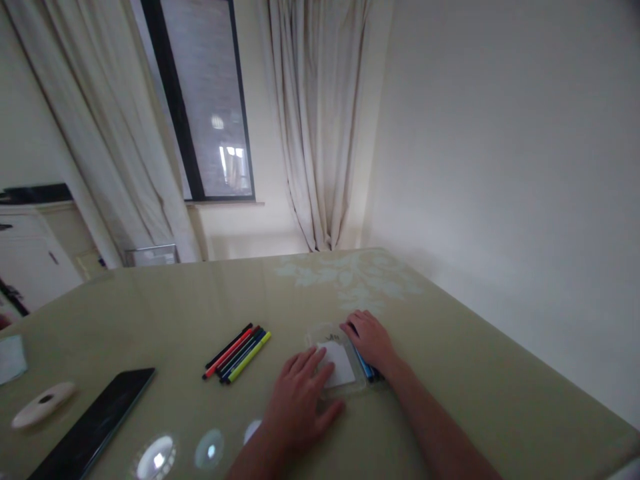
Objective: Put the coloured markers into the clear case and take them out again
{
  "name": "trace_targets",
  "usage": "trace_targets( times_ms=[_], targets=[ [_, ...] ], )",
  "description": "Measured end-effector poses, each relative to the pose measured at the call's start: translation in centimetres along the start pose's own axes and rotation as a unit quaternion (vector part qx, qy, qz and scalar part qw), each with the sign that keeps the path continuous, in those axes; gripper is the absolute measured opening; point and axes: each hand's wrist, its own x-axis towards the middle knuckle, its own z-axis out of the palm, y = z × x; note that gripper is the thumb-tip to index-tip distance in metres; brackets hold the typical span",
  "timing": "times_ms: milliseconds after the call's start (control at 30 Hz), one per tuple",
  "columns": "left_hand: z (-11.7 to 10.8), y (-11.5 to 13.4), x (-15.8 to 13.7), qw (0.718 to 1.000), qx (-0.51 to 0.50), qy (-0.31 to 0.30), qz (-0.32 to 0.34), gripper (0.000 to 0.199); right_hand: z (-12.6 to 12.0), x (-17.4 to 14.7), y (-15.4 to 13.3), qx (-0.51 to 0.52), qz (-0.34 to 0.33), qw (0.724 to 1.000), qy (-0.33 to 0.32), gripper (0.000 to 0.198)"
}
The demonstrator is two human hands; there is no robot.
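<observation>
Ahead of me on the table lies a clear plastic case (361, 385) with a white card (341, 365) inside. My left hand (303, 397) rests on the left part of the case, fingers spread and nothing gripped. Over the case's right side my right hand (370, 339) has its fingers bent around the upper end of a blue marker (364, 365). Dark markers beside it are partly hidden under the wrist. Left of the case, several markers lie side by side in a loose bundle, among them a red marker (227, 357) and a yellow-green marker (250, 357).
A black tablet or phone (95, 427) lies at the front left, beside a pale oval object (44, 405). A light cloth or packet (12, 359) is at the far left edge. Lamp reflections shine on the glossy table (200, 300). A wall (515, 167) borders the right side.
</observation>
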Motion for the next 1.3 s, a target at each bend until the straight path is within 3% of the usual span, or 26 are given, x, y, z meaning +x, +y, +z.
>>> trace_targets(
  times_ms=[233,400,533,667,767,867,1000,1133,1200,1300],
  targets=[
    [0.1,-0.2,0.2,0.999,-0.017,-0.035,-0.022,0.048,0.4,0.2,0.3,0.082,0.022,0.996,0.02,0.029],
    [-0.1,-0.2,0.2,0.998,-0.03,-0.037,-0.03,0.047,-0.5,0.5,0.6,0.226,0.065,0.965,0.117,0.038],
    [0.2,-0.6,0.0,0.999,-0.034,-0.035,-0.02,0.048,-2.4,0.1,1.3,0.269,0.077,0.957,0.08,0.054],
    [0.4,-1.0,-0.3,0.999,-0.03,-0.023,0.001,0.054,-4.2,-0.4,1.3,0.263,0.161,0.931,0.195,0.059],
    [0.3,-0.8,-0.3,0.999,-0.016,0.028,0.01,0.068,-4.2,-0.6,-0.9,0.295,0.196,0.902,0.246,0.058],
    [0.3,-0.1,0.0,0.996,0.03,0.078,0.012,0.071,-2.8,-1.0,-5.0,0.355,0.151,0.906,0.174,0.054],
    [0.7,0.2,0.6,0.989,0.131,0.066,-0.02,0.044,-0.6,-1.7,-9.6,0.467,0.107,0.875,0.072,0.049],
    [0.5,-1.2,0.6,0.979,0.192,0.021,-0.061,0.053,-0.5,-1.5,-9.2,0.521,0.107,0.847,0.011,0.046],
    [-0.3,-2.4,0.4,0.971,0.213,0.009,-0.111,0.057,-1.2,-1.0,-6.9,0.496,0.126,0.858,0.035,0.046],
    [-1.8,-4.0,-0.2,0.946,0.251,-0.014,-0.205,0.059,-2.2,-0.5,-2.4,0.348,0.14,0.919,0.119,0.045]
  ],
)
